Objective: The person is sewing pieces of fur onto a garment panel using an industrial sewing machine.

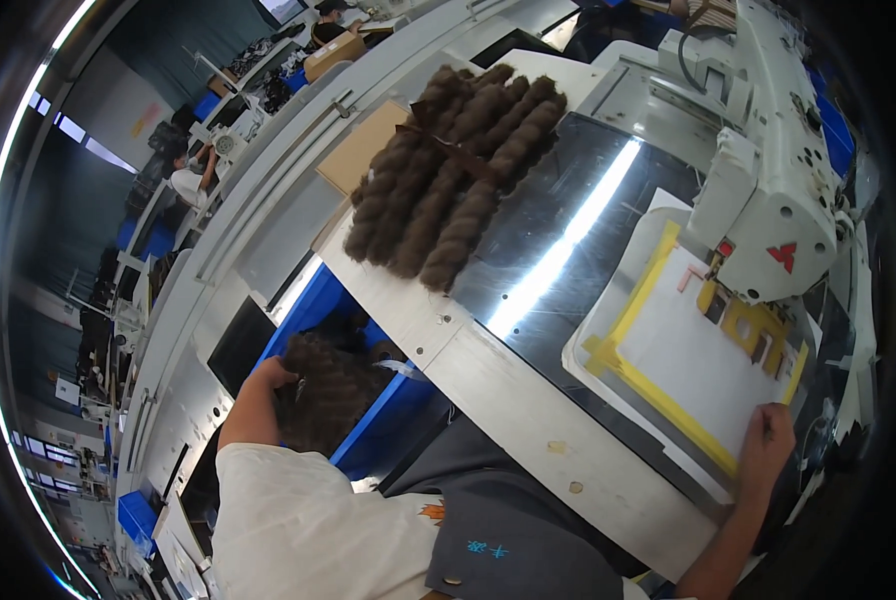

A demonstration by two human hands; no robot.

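My left hand [271, 376] grips the edge of a brown fluffy fabric piece [330, 392] at the blue bin [373, 425] to the left of the sewing table. Its thumb and fingers are closed on the pile. My right hand [768, 436] is curled beside the lower right corner of the yellow-taped sewing template [658, 385]; what its fingers hold, if anything, is hidden. The template lies under the head of a large white sewing machine [776, 235]. A stack of brown ribbed plush pieces [448, 180], with a dark strap across it, lies at the table's far left.
A shiny metal plate [538, 240] covers part of the table, whose pale front edge [568, 455] runs close to my body. Cardboard [348, 155] sits beside the plush stack. Farther left, other people [190, 180] work at machines along the benches.
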